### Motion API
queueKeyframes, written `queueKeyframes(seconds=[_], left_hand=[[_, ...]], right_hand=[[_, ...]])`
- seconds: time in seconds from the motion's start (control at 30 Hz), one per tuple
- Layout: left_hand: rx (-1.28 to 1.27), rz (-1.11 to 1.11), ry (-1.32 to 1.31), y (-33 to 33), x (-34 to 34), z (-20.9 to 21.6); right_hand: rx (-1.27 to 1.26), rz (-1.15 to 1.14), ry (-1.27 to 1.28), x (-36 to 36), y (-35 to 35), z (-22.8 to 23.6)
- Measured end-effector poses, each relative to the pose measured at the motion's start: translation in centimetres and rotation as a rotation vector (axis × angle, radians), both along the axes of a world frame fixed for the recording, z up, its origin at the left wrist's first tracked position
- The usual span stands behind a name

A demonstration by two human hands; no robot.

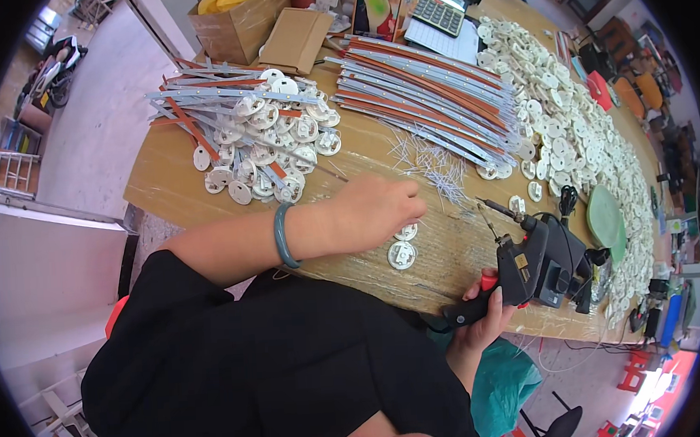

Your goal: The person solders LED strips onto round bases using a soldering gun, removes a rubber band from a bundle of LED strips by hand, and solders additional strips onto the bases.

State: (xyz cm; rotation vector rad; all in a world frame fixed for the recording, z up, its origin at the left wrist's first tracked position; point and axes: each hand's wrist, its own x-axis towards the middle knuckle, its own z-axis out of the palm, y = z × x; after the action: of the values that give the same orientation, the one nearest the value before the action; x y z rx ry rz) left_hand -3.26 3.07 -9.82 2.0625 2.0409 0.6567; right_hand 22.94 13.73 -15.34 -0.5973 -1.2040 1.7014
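My left hand [381, 209], a bangle on its wrist, is above the middle of the table with its fingers curled together. What they hold, if anything, is hidden. A round white plastic piece [406, 233] shows partly from under this hand, and a second white disc [402, 255] lies just nearer to me. My right hand [488, 318] grips the black handle of a soldering gun [517, 271], fingers near its red trigger. The gun's thin metal tip points up and left, away from the discs. Beyond it lies a loose pile of short white wires [434, 163].
Strips with white discs [262, 136] are heaped at the left. A bundle of long strips [422, 88] lies at the back, near a calculator [438, 14]. Many white discs [551, 121] cover the right side. A black device [562, 267] and green round plate [603, 215] stand beside the gun.
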Motion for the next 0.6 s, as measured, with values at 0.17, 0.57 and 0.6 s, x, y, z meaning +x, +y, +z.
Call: queueKeyframes(seconds=[0.17, 0.57, 0.6], left_hand=[[0.111, -0.010, 0.094, 0.2, -0.2, -2.0], [0.201, -0.030, -0.030, -0.1, -0.7, -2.0], [0.221, -0.028, -0.051, -0.1, -0.7, -1.9]], right_hand=[[0.023, 0.004, -0.026, -0.2, 0.1, -0.1], [-0.018, -0.066, -0.080, -0.7, 0.0, -0.2], [-0.019, -0.064, -0.081, -0.7, 0.0, -0.1]])
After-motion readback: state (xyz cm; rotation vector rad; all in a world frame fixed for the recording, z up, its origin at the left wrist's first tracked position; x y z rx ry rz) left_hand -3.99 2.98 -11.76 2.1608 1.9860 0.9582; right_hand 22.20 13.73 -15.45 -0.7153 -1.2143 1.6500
